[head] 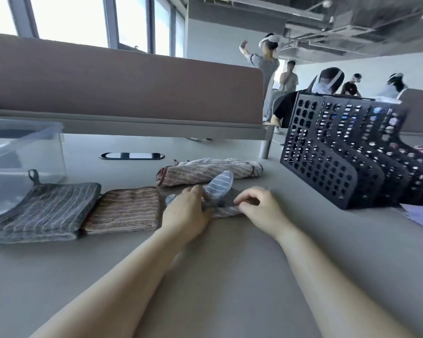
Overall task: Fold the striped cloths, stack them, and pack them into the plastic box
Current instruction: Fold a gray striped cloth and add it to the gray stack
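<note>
Plastic box (34, 152) sits far left, abt 9 o'clock in the view. No cloth shows through its clear wall, so nothing's packed yet.

Just in front of it, at 8 o'clock from the hands, the grey striped cloth (47, 211) lies folded into a thick square, hang loop pointing twd the box. Touching its right edge is the brown striped cloth (127, 209), also folded. The two are side by side, not stacked.

Centre: left hand (186, 215) grasps the blue striped cloth (217, 189), fingers curled round its bunched middle, one end sticking up twd 12 o'clock. Right hand (259, 206) is at 3 o'clock of that cloth, fingertips bent in and apparently pinching its near edge down by the table (230, 264). The cloth is rumpled w/ no clean crease visible, so fold no. 3 is prob only starting.

Behind it at 12 o'clock, the pink striped cloth (210, 170) lies crumpled in a long heap, nobody touching it.

Far right, abt 2 o'clock: black perforated rack (327, 162), not part of the job.

Tally, my read: 2 of 4 folded, 1 in hand, 1 waiting. Stacking & packing are both left to do.
</note>
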